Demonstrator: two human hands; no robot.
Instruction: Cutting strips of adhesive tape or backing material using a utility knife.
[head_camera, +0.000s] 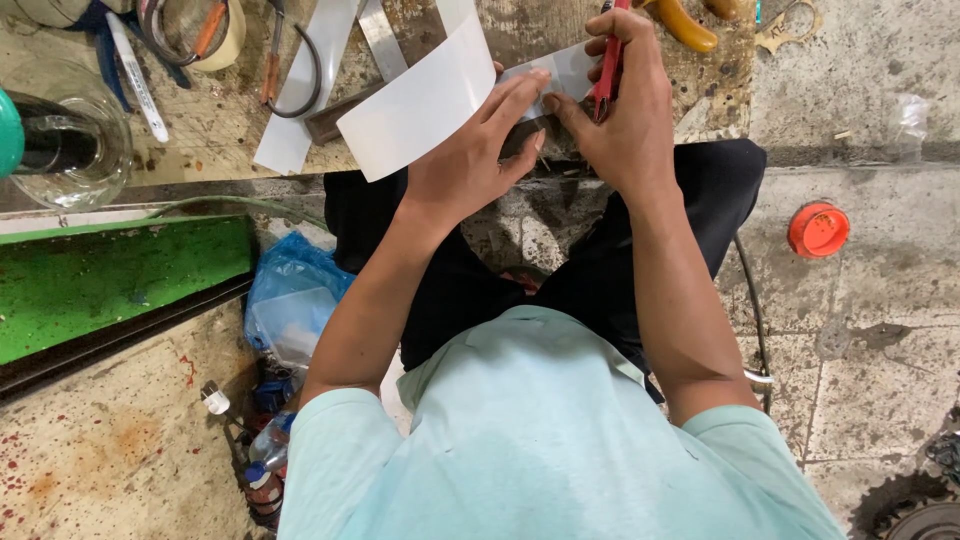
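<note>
Left hand (470, 165) pinches the white strip (420, 105); right hand (620, 110) grips red snips (607, 75). Best hold the strip flat, cut steady.

Two hands are in view, the left hand (470, 160) and the right hand (615, 115). White strips: three, one curved strip (420, 100) held up in front, one flat strip (300, 90) lying on the desk (220, 120), and one small piece (565, 70) between the fingers. One red-handled tool (607, 75). One metal ruler (383, 40). One glass jar (70, 140). One orange lid (818, 229) on the floor. One blue plastic bag (290, 295). Two small bottles (268, 470) by the bag. One yellow handle (688, 25) at the desk's far edge. One gear (920, 515), partly cut off at the bottom corner.
</note>
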